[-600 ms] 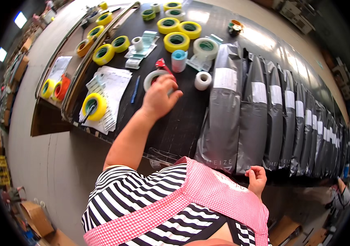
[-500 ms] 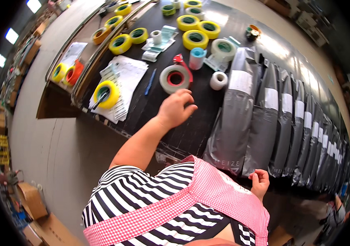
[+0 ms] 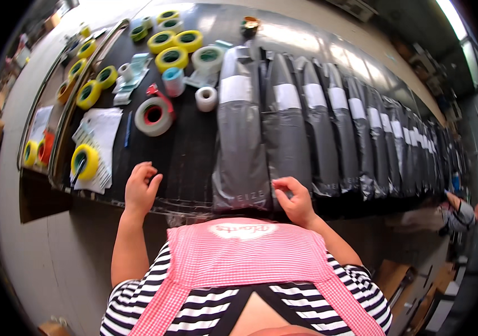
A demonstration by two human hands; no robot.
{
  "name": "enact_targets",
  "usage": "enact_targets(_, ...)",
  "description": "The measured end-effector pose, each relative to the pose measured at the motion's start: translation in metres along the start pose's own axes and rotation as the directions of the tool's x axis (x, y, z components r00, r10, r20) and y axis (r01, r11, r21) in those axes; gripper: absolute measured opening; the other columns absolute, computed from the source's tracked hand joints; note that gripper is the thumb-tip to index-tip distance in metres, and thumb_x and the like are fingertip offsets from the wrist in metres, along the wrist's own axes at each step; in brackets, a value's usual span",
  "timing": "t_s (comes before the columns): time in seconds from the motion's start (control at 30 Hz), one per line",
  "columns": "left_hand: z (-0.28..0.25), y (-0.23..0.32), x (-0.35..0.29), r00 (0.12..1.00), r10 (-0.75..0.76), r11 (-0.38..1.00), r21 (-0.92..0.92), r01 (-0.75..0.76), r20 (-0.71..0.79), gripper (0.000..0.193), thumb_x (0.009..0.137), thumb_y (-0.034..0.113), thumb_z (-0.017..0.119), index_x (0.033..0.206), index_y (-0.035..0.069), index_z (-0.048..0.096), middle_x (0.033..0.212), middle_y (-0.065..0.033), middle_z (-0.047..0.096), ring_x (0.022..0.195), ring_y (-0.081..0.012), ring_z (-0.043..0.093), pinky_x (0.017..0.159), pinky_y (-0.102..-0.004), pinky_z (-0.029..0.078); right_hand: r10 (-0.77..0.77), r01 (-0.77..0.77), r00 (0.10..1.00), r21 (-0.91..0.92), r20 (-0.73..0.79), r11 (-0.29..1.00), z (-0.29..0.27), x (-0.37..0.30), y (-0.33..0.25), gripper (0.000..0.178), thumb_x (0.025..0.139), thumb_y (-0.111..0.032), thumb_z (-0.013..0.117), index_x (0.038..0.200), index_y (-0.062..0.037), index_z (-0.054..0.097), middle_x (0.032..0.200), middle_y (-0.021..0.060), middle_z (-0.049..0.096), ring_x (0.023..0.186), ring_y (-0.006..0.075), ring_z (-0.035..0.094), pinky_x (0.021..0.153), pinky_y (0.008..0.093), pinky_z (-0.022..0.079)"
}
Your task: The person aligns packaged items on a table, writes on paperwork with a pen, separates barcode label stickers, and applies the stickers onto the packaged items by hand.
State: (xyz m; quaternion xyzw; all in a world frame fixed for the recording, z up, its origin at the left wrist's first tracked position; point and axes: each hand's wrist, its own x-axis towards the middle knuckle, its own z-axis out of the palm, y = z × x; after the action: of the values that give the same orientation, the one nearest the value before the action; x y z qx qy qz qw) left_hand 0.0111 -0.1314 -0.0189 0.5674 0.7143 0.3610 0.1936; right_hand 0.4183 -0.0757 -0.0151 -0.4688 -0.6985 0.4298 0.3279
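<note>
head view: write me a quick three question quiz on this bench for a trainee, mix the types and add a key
1. True or false: the slim blue stick lies between the papers and the clear tape roll with the red core.
2. Which of the person's hands is nearer the row of gray bags?
3. Fill in: the tape roll lying on the papers is ____ in colour.

Key: 1 true; 2 the right hand; 3 yellow.
</note>
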Motion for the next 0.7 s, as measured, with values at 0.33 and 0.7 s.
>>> enact_targets(0.33, 0.146, 0.156, 0.014, 0.419, 0.805, 0.540, -0.226, -0.811, 0.420, 0.035, 0.089, 0.041, 0.062, 0.107, 0.011, 0.069, 0.124, -0.0078, 0.062, 0.130, -0.0276, 0.045, 0.116, -0.0509, 0.019, 0.034, -0.075, 0.912, -0.084, -0.408, 0.994, -0.064, 0.003, 0.024, 0.042, 0.083, -0.007, 0.066, 0.124, -0.0023, 0.058, 0.119, 0.0156, 0.060, 0.110, 0.0284, 0.059, 0.095, 0.0334, 0.046)
enact_targets(0.7, 0.163, 0.152, 0.039, 0.303, 0.367, 0.518, 0.077, -0.852, 0.879, 0.048, 0.094, 0.046, 0.046, 0.083, 0.010, 0.076, 0.085, -0.0044, 0.069, 0.101, -0.0237, 0.059, 0.114, -0.0511, 0.019, 0.335, -0.350, 0.928, 0.068, 0.166, 0.934, -0.040, -0.013, 0.015, 0.073, 0.085, -0.032, 0.069, 0.143, 0.0027, 0.039, 0.136, 0.0236, 0.052, 0.122, 0.0289, 0.055, 0.103, 0.0354, 0.042)
